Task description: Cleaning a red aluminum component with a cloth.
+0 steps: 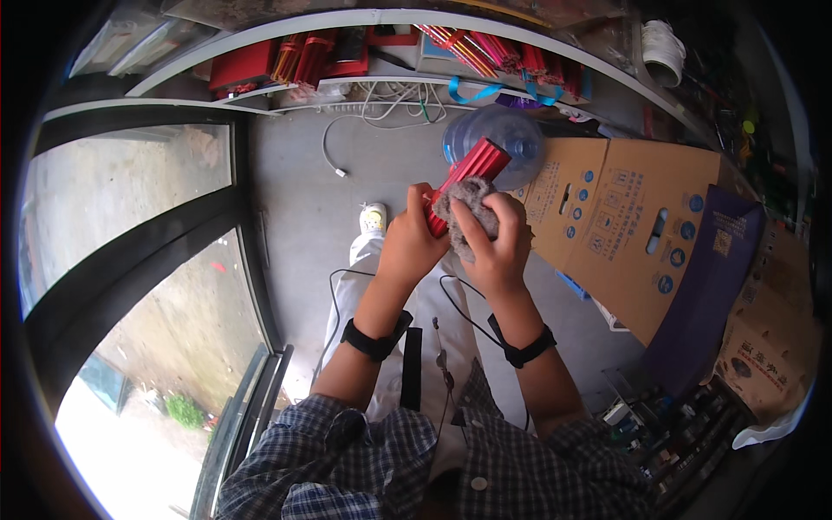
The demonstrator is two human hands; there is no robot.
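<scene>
My left hand (pixel 413 242) is closed around the lower part of a red bundle of slim sticks or tubes (pixel 480 164), which tilts up to the right. A crumpled grey-brown cloth (pixel 469 201) is in my right hand (pixel 499 237), pressed against the side of the bundle. Fingers and cloth hide the middle of the bundle. Just behind its upper end lies a clear bluish plastic water bottle (pixel 523 146), large and on the floor.
Shelves (pixel 403 18) ahead carry more red bundles (pixel 315 55). A white cable (pixel 331 140) trails on the floor. Cardboard boxes (pixel 624 195) and a purple bag (pixel 702 292) stand at the right. A dark-framed glass door (pixel 244 260) is at the left.
</scene>
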